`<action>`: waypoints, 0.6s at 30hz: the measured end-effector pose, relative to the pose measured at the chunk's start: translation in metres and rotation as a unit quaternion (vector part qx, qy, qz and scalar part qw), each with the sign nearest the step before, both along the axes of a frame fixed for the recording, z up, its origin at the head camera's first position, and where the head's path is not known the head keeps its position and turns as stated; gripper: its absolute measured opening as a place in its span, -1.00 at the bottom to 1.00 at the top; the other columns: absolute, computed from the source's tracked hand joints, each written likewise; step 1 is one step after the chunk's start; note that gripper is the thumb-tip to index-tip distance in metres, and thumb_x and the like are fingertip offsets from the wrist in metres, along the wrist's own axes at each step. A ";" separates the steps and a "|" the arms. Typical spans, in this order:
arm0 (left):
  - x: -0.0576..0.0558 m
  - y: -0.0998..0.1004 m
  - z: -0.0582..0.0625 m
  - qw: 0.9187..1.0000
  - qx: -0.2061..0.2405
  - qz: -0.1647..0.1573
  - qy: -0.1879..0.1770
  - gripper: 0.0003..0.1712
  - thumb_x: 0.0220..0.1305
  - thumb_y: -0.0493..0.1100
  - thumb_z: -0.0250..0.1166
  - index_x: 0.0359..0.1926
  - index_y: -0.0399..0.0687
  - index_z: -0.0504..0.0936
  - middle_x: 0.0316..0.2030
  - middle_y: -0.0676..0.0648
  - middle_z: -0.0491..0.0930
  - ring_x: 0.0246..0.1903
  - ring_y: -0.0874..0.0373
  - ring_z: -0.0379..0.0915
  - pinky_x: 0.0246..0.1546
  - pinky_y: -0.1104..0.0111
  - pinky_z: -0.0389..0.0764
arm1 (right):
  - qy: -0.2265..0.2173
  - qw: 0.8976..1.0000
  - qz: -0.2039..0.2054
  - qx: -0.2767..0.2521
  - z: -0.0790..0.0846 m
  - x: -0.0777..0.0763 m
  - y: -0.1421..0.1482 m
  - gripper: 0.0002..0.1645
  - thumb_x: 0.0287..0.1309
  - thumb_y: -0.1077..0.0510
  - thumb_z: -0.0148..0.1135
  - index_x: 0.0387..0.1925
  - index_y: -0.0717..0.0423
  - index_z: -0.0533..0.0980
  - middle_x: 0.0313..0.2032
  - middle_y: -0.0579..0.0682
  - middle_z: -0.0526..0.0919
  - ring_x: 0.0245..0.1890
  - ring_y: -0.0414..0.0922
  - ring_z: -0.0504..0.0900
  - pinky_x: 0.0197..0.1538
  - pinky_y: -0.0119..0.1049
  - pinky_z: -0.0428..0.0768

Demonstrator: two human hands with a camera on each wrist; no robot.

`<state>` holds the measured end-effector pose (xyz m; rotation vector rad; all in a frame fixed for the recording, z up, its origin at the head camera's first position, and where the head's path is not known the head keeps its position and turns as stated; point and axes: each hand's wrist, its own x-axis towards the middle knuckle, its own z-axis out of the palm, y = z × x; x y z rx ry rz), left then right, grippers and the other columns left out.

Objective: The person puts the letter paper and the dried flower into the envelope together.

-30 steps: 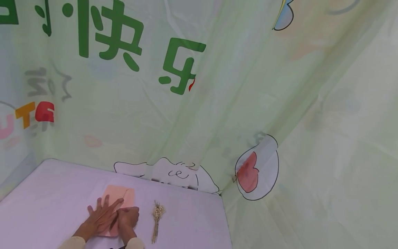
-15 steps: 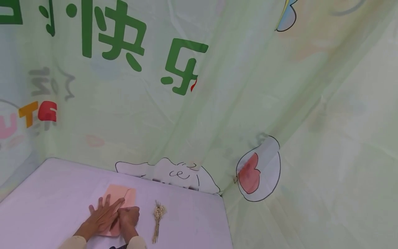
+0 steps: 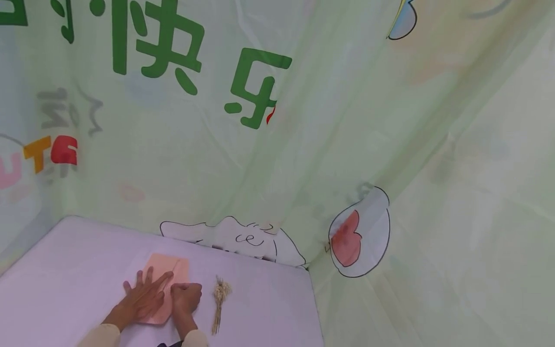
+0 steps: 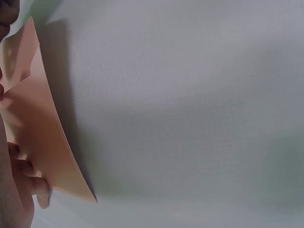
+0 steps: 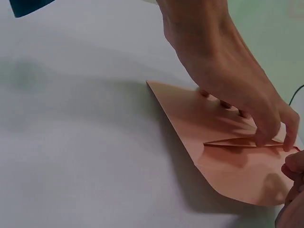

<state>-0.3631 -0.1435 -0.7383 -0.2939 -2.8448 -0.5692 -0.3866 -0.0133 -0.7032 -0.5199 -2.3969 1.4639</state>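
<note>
A pink envelope (image 3: 168, 267) lies on the table, its pocket edge and rounded flap showing in the right wrist view. My left hand (image 3: 145, 299) rests on it with fingers spread; the same left hand (image 5: 232, 76) arches over the pocket in the right wrist view. At the envelope's right edge is my right hand (image 3: 186, 296), its fingers curled in. Only part of the right hand (image 5: 294, 185) shows in the right wrist view, close to the flap, and I see nothing gripped there. In the left wrist view the envelope (image 4: 42, 128) stands slightly raised at one side.
A small bunch of dried flowers (image 3: 220, 301) lies right of my right hand. The pale lilac table (image 3: 269, 308) meets a printed cloth wall (image 3: 173, 144) at its back edge. Another cloth wall (image 3: 455, 231) rises on the right.
My right hand has shifted a little to the right, away from the left hand, toward the envelope's edge. The dark gap seen between the hands no longer shows. My left hand stays on the envelope.
</note>
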 end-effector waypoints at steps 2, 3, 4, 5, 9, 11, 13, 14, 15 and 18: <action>0.000 0.001 0.002 1.000 -0.002 0.006 -0.005 -0.34 0.48 -0.02 0.33 0.52 0.16 0.37 0.39 -0.70 0.33 0.22 -0.86 0.37 -0.08 -0.77 0.38 | 0.030 0.999 -0.016 0.012 0.001 0.000 0.008 -0.78 -0.17 0.34 0.58 -0.56 0.10 0.63 -0.55 -0.09 0.63 -0.49 -0.14 0.58 -0.25 -0.12 0.63; -0.001 0.001 0.003 1.000 -0.003 0.010 -0.008 -0.34 0.48 -0.02 0.33 0.52 0.15 0.38 0.39 -0.70 0.33 0.23 -0.86 0.36 -0.07 -0.77 0.38 | 0.047 0.999 -0.022 0.018 0.001 -0.001 0.012 -0.79 -0.17 0.32 0.59 -0.56 0.09 0.64 -0.55 -0.10 0.61 -0.50 -0.17 0.55 -0.29 -0.14 0.60; -0.001 0.000 0.005 1.000 -0.003 0.012 -0.004 -0.35 0.46 -0.03 0.35 0.50 0.13 0.41 0.39 -0.71 0.33 0.22 -0.86 0.36 -0.09 -0.77 0.38 | 0.066 0.997 -0.030 0.030 -0.001 -0.004 0.016 -0.78 -0.16 0.29 0.60 -0.56 0.06 0.64 -0.55 -0.14 0.57 -0.51 -0.22 0.50 -0.35 -0.14 0.55; -0.002 0.000 0.007 1.000 -0.003 0.016 -0.005 -0.36 0.46 -0.04 0.35 0.49 0.13 0.42 0.39 -0.71 0.33 0.23 -0.86 0.36 -0.08 -0.77 0.38 | 0.084 0.995 -0.035 0.042 -0.002 -0.007 0.021 -0.80 -0.16 0.25 0.62 -0.58 0.04 0.66 -0.56 -0.16 0.56 -0.53 -0.26 0.47 -0.39 -0.17 0.50; -0.005 -0.001 0.015 1.000 0.012 0.016 -0.011 -0.36 0.44 -0.09 0.35 0.48 0.06 0.45 0.39 -0.76 0.30 0.23 -0.91 0.32 -0.07 -0.80 0.34 | 0.126 0.988 -0.060 0.068 -0.002 -0.019 0.045 -0.81 -0.08 0.21 0.66 -0.58 0.01 0.72 -0.59 -0.18 0.56 -0.56 -0.32 0.42 -0.46 -0.21 0.42; -0.006 0.000 0.016 0.999 0.018 0.011 -0.026 -0.36 0.45 -0.10 0.31 0.49 0.05 0.43 0.41 -0.77 0.27 0.25 -0.93 0.28 -0.05 -0.81 0.31 | 0.125 0.987 -0.078 0.067 0.004 -0.021 0.062 -0.85 -0.02 0.23 0.65 -0.55 0.06 0.76 -0.57 -0.12 0.65 -0.54 -0.24 0.54 -0.40 -0.18 0.53; -0.007 0.002 0.016 0.999 0.030 0.007 -0.042 -0.37 0.46 -0.11 0.29 0.50 0.04 0.43 0.42 -0.78 0.23 0.28 -0.95 0.22 -0.03 -0.83 0.26 | 0.118 0.986 -0.096 0.063 0.008 -0.021 0.081 -0.89 0.04 0.26 0.63 -0.51 0.11 0.79 -0.54 -0.04 0.75 -0.51 -0.13 0.67 -0.33 -0.05 0.65; -0.007 0.003 0.016 0.998 0.034 0.006 -0.047 -0.37 0.46 -0.11 0.29 0.50 0.03 0.44 0.42 -0.78 0.23 0.28 -0.96 0.22 -0.03 -0.83 0.25 | 0.109 0.986 -0.107 0.060 0.010 -0.020 0.090 -0.91 0.06 0.27 0.61 -0.49 0.12 0.80 -0.51 -0.01 0.78 -0.47 -0.08 0.72 -0.27 0.01 0.69; -0.007 0.003 0.017 0.998 0.037 0.006 -0.052 -0.37 0.47 -0.12 0.28 0.51 0.03 0.44 0.43 -0.79 0.22 0.28 -0.96 0.20 -0.02 -0.84 0.24 | 0.098 0.987 -0.116 0.059 0.011 -0.019 0.098 -0.91 0.09 0.26 0.60 -0.48 0.13 0.80 -0.49 0.02 0.80 -0.44 -0.03 0.75 -0.22 0.05 0.71; -0.007 0.005 0.017 0.997 0.042 0.006 -0.059 -0.37 0.47 -0.13 0.27 0.51 0.00 0.45 0.42 -0.80 0.21 0.28 -0.98 0.18 -0.02 -0.85 0.22 | 0.078 0.986 -0.132 0.071 0.010 -0.016 0.121 -0.92 0.12 0.26 0.58 -0.45 0.16 0.80 -0.45 0.07 0.81 -0.41 0.04 0.77 -0.19 0.11 0.71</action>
